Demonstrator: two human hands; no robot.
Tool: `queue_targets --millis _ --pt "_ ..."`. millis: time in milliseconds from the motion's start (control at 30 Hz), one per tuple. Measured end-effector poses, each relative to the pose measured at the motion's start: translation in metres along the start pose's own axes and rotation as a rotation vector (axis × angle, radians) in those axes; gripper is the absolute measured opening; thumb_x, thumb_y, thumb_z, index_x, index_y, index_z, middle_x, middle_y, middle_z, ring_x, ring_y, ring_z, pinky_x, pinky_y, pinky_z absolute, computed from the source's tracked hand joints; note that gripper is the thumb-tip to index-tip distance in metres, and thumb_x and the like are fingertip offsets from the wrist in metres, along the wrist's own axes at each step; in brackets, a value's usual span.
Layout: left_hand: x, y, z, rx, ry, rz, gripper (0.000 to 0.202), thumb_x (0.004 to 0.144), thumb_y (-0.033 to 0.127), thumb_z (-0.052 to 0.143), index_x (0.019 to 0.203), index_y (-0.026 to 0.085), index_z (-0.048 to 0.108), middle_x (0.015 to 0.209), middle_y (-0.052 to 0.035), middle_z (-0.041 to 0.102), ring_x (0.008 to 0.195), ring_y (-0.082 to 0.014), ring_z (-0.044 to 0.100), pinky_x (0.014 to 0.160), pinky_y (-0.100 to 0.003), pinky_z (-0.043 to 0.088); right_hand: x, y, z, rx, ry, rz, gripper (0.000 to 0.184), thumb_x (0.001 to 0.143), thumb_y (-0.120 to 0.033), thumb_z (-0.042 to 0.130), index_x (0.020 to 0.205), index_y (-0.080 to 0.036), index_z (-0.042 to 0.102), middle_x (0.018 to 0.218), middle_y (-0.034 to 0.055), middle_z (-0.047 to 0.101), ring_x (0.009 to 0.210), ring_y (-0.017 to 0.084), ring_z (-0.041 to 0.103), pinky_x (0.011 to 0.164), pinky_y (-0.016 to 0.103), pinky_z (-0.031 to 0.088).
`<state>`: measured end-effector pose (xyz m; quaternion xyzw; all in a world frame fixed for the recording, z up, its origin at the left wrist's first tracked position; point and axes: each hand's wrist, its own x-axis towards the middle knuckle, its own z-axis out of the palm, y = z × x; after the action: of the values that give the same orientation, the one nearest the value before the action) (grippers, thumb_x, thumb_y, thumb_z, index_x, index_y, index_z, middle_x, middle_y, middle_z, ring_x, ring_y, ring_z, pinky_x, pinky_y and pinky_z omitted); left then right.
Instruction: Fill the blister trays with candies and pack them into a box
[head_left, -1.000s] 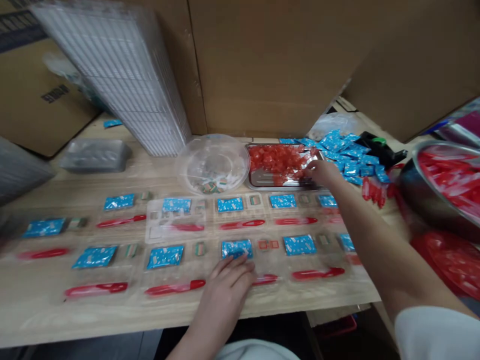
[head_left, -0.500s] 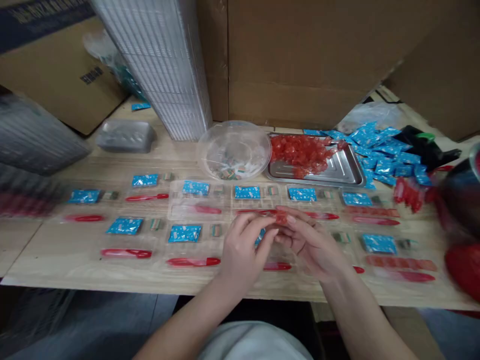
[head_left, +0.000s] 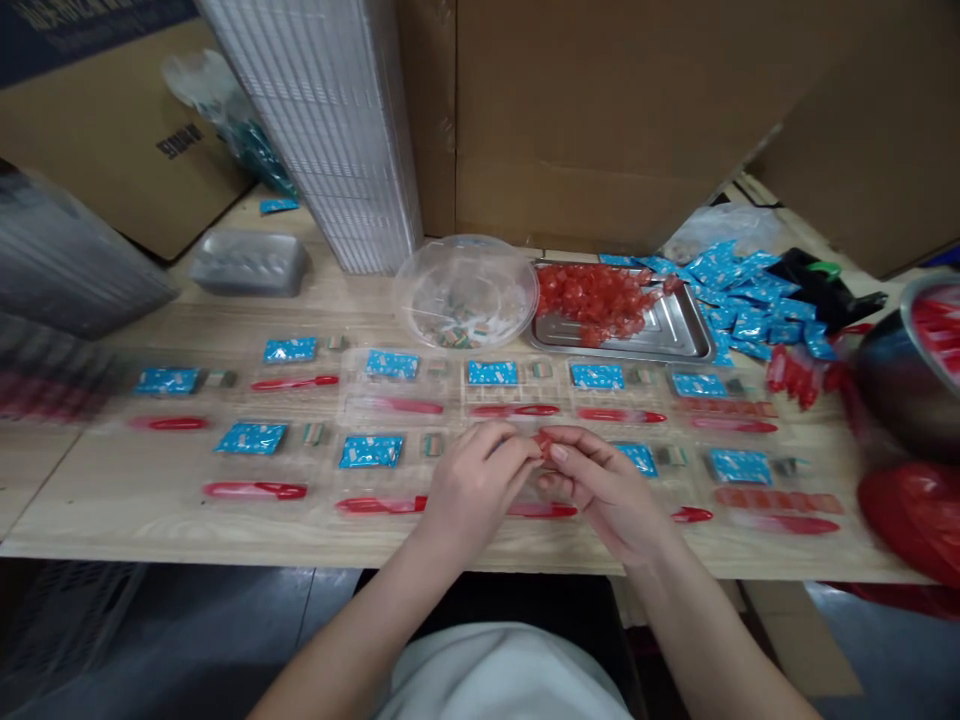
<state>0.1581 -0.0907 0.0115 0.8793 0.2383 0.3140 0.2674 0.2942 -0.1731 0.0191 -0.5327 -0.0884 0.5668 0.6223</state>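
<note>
My left hand (head_left: 472, 480) and my right hand (head_left: 600, 485) meet over the front row of clear plastic trays (head_left: 390, 400). Both pinch a small red wrapped piece (head_left: 543, 443) between their fingertips. The trays hold blue packets (head_left: 370, 451), red utensils (head_left: 255, 490) and small striped pieces. Behind them a metal tray (head_left: 675, 335) carries a heap of red wrapped pieces (head_left: 592, 298), and a clear round bowl (head_left: 465, 290) holds a few striped pieces.
A pile of blue packets (head_left: 750, 295) lies at the back right, by a black tool (head_left: 832, 285). A steel bowl (head_left: 900, 370) of red items stands at the right edge. A tall stack of clear trays (head_left: 330, 130), a grey container (head_left: 247, 262) and cardboard boxes line the back.
My right hand came back from the metal tray with a red piece and met my left hand, which lifted off the blue packet. Since half a second ago the hands barely moved.
</note>
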Motion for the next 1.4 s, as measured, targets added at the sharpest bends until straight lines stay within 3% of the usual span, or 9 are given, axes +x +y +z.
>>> queue_targets --millis 400,500,600,700,767,867,1033,1200,1400 --pt "-0.005 0.003 0.002 -0.37 -0.075 -0.316 0.004 0.081 0.021 0.064 0.083 0.02 0.06 0.084 0.001 0.066 0.081 -0.0137 0.062 0.074 -0.024 0.046 -0.013 0.002 -0.019 -0.385 0.008 -0.235 0.02 0.072 -0.034 0.072 0.088 -0.021 0.068 0.084 0.0036 0.069 0.071 0.015 0.062 0.067 0.03 0.052" --pt "-0.019 0.001 0.004 -0.254 -0.074 -0.231 0.01 0.084 0.021 0.059 0.095 0.022 0.059 0.094 -0.001 0.066 0.09 -0.0155 0.061 0.08 -0.027 0.046 -0.016 -0.024 -0.067 -0.706 0.404 -0.547 0.022 0.076 -0.037 0.066 0.089 -0.02 0.066 0.088 0.0063 0.069 0.077 0.018 0.062 0.072 0.034 0.05" --pt "-0.034 -0.008 0.007 -0.131 -0.139 -0.072 0.01 0.086 0.022 0.057 0.095 0.025 0.059 0.097 -0.0016 0.064 0.095 -0.0171 0.06 0.083 -0.029 0.046 -0.039 -0.066 -0.149 -1.198 1.145 -0.792 0.028 0.08 -0.036 0.058 0.097 -0.016 0.066 0.093 0.0114 0.067 0.085 0.023 0.059 0.08 0.038 0.045" --pt "-0.043 -0.016 0.01 -0.054 -0.189 0.026 0.008 0.087 0.026 0.055 0.093 0.025 0.06 0.096 -0.0029 0.063 0.094 -0.0188 0.059 0.081 -0.031 0.047 -0.076 -0.097 -0.224 -1.672 1.458 -0.497 0.032 0.082 -0.032 0.049 0.099 -0.01 0.066 0.092 0.0182 0.066 0.088 0.029 0.057 0.08 0.042 0.041" --pt "-0.045 -0.017 0.011 0.002 -0.215 0.054 0.008 0.087 0.027 0.053 0.09 0.024 0.06 0.095 -0.0036 0.064 0.093 -0.0198 0.06 0.08 -0.032 0.049 -0.089 -0.105 -0.252 -1.78 1.427 -0.375 0.034 0.078 -0.031 0.051 0.097 -0.008 0.067 0.089 0.0219 0.066 0.087 0.033 0.057 0.076 0.044 0.041" --pt "-0.042 -0.014 0.013 0.085 -0.239 0.083 0.009 0.087 0.03 0.054 0.085 0.024 0.061 0.095 -0.004 0.065 0.092 -0.0206 0.061 0.078 -0.033 0.051 -0.073 -0.109 -0.257 -1.704 1.233 -0.463 0.033 0.076 -0.032 0.049 0.093 -0.01 0.067 0.086 0.0209 0.066 0.082 0.033 0.059 0.072 0.045 0.042" --pt "-0.038 -0.012 0.015 0.153 -0.235 0.103 0.01 0.087 0.03 0.054 0.088 0.023 0.062 0.098 -0.0054 0.067 0.094 -0.0209 0.063 0.078 -0.033 0.054 0.032 -0.12 -0.2 -1.546 0.67 -0.629 0.023 0.08 -0.031 0.051 0.091 -0.02 0.067 0.089 0.007 0.07 0.075 0.02 0.063 0.068 0.03 0.047" --pt "-0.039 -0.011 0.014 0.203 -0.252 0.152 0.015 0.086 0.023 0.054 0.099 0.023 0.062 0.106 -0.0056 0.067 0.101 -0.0224 0.062 0.085 -0.037 0.054 0.142 -0.145 -0.15 -1.545 0.468 -0.662 0.018 0.072 -0.015 0.059 0.088 -0.018 0.068 0.093 0.0089 0.069 0.085 0.02 0.061 0.077 0.03 0.044" --pt "-0.04 -0.005 0.006 0.113 -0.253 0.074 0.02 0.086 0.015 0.053 0.102 0.023 0.061 0.107 -0.0024 0.068 0.109 -0.022 0.059 0.098 -0.045 0.044 0.14 -0.136 -0.13 -1.358 0.421 -0.611 0.015 0.075 -0.029 0.062 0.083 -0.017 0.067 0.083 0.009 0.069 0.081 0.022 0.062 0.074 0.035 0.046"
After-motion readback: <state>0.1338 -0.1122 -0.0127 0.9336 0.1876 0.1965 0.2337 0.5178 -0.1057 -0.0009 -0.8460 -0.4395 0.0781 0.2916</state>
